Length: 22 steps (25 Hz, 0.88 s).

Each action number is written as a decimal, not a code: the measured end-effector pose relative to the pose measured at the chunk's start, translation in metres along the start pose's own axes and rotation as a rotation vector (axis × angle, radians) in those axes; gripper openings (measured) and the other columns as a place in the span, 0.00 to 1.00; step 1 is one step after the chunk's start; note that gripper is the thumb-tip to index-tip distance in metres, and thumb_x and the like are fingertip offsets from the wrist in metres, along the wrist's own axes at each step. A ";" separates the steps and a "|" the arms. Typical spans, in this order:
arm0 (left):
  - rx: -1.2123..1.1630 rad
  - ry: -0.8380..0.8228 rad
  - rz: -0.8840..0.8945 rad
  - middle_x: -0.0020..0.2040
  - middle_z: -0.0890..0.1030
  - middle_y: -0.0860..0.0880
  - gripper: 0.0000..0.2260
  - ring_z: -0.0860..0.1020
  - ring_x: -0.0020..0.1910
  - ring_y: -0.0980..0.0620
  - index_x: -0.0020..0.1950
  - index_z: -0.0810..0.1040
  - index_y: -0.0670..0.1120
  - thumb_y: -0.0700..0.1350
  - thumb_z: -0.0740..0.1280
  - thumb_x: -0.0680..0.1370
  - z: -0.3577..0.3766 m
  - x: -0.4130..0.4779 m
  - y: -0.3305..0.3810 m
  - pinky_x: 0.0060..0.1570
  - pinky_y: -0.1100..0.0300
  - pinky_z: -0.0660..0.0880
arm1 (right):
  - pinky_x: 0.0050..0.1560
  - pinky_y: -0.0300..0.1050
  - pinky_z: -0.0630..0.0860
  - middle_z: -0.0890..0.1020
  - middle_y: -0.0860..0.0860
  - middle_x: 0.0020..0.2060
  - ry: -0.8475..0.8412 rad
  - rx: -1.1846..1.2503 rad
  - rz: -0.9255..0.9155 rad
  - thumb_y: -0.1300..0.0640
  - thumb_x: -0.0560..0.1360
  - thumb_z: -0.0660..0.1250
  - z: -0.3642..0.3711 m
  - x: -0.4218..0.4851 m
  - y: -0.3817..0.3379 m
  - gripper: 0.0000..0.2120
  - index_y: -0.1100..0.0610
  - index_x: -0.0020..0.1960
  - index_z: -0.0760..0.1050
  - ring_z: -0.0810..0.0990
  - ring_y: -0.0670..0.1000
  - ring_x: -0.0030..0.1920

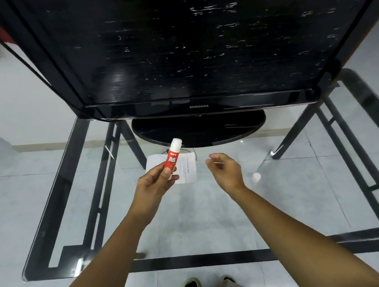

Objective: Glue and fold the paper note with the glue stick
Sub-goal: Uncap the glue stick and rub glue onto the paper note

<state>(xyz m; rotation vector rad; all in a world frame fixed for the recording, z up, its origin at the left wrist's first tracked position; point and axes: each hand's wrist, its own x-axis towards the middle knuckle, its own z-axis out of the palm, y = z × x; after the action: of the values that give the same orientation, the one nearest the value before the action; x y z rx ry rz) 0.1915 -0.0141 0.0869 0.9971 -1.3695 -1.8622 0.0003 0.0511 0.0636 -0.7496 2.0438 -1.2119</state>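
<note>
While my left hand point(156, 180) grips the glue stick point(173, 156) at frame centre, the paper note point(185, 168) lies flat on the glass table point(193, 215) just beyond and partly under that hand; the stick's long axis tilts up and slightly right, white end toward the TV point(195, 46), red body in my fingers; my right hand point(225, 170) hovers right of the note, loosely half-curled, holding nothing; a small white cap point(256, 177) sits lower right of it.

glass table point(193, 215) bears a tv stand point(200, 130), paper note point(187, 167), white cap point(256, 177).
</note>
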 end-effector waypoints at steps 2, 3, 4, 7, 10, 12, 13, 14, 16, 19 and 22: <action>-0.014 0.039 -0.002 0.51 0.84 0.51 0.13 0.82 0.51 0.49 0.53 0.82 0.54 0.53 0.68 0.71 -0.012 -0.001 0.003 0.49 0.63 0.78 | 0.53 0.40 0.73 0.79 0.56 0.57 0.010 -0.154 -0.006 0.56 0.77 0.64 0.018 0.010 0.012 0.12 0.59 0.58 0.76 0.79 0.53 0.54; -0.022 0.054 -0.003 0.51 0.84 0.51 0.12 0.82 0.51 0.49 0.53 0.82 0.54 0.53 0.68 0.71 -0.017 -0.001 0.005 0.49 0.64 0.78 | 0.54 0.42 0.73 0.77 0.57 0.59 0.004 -0.219 -0.008 0.57 0.77 0.64 0.026 0.014 0.015 0.13 0.60 0.59 0.75 0.79 0.54 0.54; -0.024 0.066 -0.001 0.52 0.84 0.51 0.13 0.82 0.52 0.49 0.53 0.82 0.55 0.54 0.68 0.70 -0.022 -0.002 0.006 0.48 0.65 0.78 | 0.55 0.43 0.74 0.75 0.57 0.60 -0.002 -0.262 -0.006 0.57 0.77 0.64 0.035 0.018 0.017 0.13 0.60 0.60 0.74 0.78 0.56 0.55; -0.024 0.098 0.002 0.52 0.84 0.52 0.14 0.82 0.52 0.49 0.53 0.82 0.56 0.55 0.69 0.69 -0.034 -0.001 0.007 0.47 0.65 0.78 | 0.55 0.45 0.73 0.70 0.58 0.60 -0.016 -0.306 0.008 0.55 0.74 0.68 0.060 0.027 0.017 0.18 0.61 0.61 0.69 0.76 0.58 0.57; -0.039 0.130 -0.008 0.52 0.83 0.50 0.14 0.82 0.51 0.48 0.54 0.81 0.55 0.54 0.68 0.69 -0.042 0.000 0.005 0.49 0.64 0.78 | 0.58 0.50 0.72 0.67 0.59 0.60 -0.046 -0.386 0.021 0.54 0.71 0.72 0.076 0.032 0.017 0.25 0.63 0.62 0.67 0.70 0.60 0.60; -0.037 0.129 -0.010 0.53 0.83 0.50 0.15 0.82 0.52 0.48 0.54 0.81 0.56 0.55 0.68 0.69 -0.045 0.000 0.005 0.49 0.64 0.78 | 0.58 0.50 0.72 0.66 0.59 0.60 -0.046 -0.428 0.035 0.58 0.69 0.74 0.079 0.034 0.018 0.26 0.63 0.61 0.66 0.69 0.60 0.60; -0.035 0.126 -0.014 0.53 0.83 0.51 0.15 0.82 0.52 0.48 0.54 0.81 0.56 0.56 0.69 0.68 -0.046 0.000 0.004 0.49 0.64 0.78 | 0.57 0.49 0.73 0.66 0.59 0.60 -0.035 -0.426 0.044 0.60 0.68 0.74 0.080 0.035 0.020 0.25 0.63 0.60 0.66 0.70 0.60 0.59; -0.032 0.124 -0.018 0.53 0.83 0.52 0.15 0.82 0.52 0.49 0.53 0.81 0.58 0.56 0.69 0.68 -0.046 0.001 0.004 0.48 0.65 0.78 | 0.57 0.48 0.73 0.66 0.59 0.59 -0.023 -0.407 0.054 0.62 0.67 0.75 0.079 0.036 0.021 0.25 0.63 0.59 0.67 0.71 0.60 0.58; -0.034 0.123 -0.019 0.52 0.84 0.53 0.14 0.82 0.52 0.49 0.52 0.82 0.58 0.56 0.69 0.68 -0.046 0.002 0.003 0.47 0.66 0.78 | 0.53 0.46 0.74 0.67 0.59 0.59 -0.018 -0.337 0.077 0.64 0.66 0.74 0.077 0.037 0.021 0.24 0.62 0.58 0.67 0.74 0.60 0.55; -0.054 0.118 -0.025 0.52 0.84 0.53 0.14 0.82 0.52 0.49 0.52 0.82 0.57 0.55 0.69 0.68 -0.043 0.004 0.001 0.48 0.65 0.78 | 0.47 0.42 0.73 0.71 0.58 0.59 -0.071 -0.274 0.083 0.67 0.68 0.70 0.071 0.036 0.023 0.21 0.59 0.59 0.69 0.76 0.58 0.55; -0.088 0.096 -0.044 0.51 0.84 0.51 0.14 0.82 0.52 0.49 0.53 0.81 0.55 0.54 0.69 0.69 -0.037 0.006 -0.003 0.49 0.64 0.78 | 0.50 0.43 0.75 0.78 0.56 0.58 -0.106 -0.221 0.056 0.67 0.71 0.67 0.058 0.030 0.030 0.18 0.58 0.60 0.72 0.77 0.55 0.53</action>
<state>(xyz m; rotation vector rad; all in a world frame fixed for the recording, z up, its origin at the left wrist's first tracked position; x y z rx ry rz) 0.2196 -0.0365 0.0766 1.0649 -1.2091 -1.8644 0.0214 0.0104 0.0084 -0.8348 2.1171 -0.9055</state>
